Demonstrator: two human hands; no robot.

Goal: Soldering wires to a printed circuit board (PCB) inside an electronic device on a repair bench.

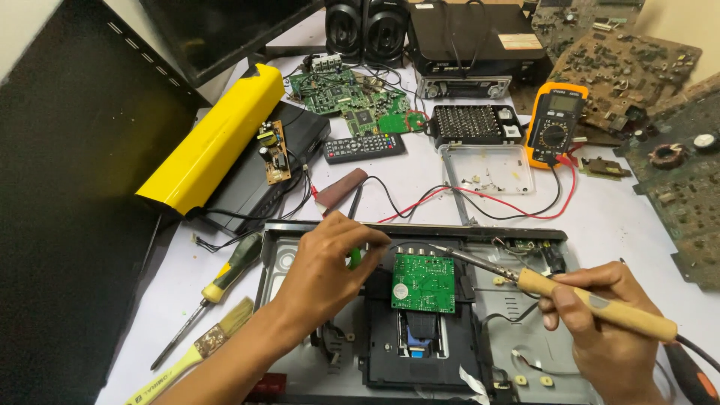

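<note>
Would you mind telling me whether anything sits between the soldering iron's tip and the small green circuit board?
Nothing visible does: the soldering iron in the right hand points its tip over bare chassis beside the green circuit board.

Looked down on a cluttered white workbench (420,196). Left hand (324,264) curled over the edge of an opened metal chassis (525,315), pinching something small and green (354,259), possibly a tool handle, hard to tell. Right hand (604,330) gripped a wooden-handled soldering iron (592,304), tip aimed near the top of a small green circuit board (423,283) seated in the chassis. Lay to the left: a green-handled screwdriver (225,277) and a paintbrush (202,345). Sat farther back: a remote control (364,147), an orange multimeter (555,124), a yellow casing (214,139).
</note>
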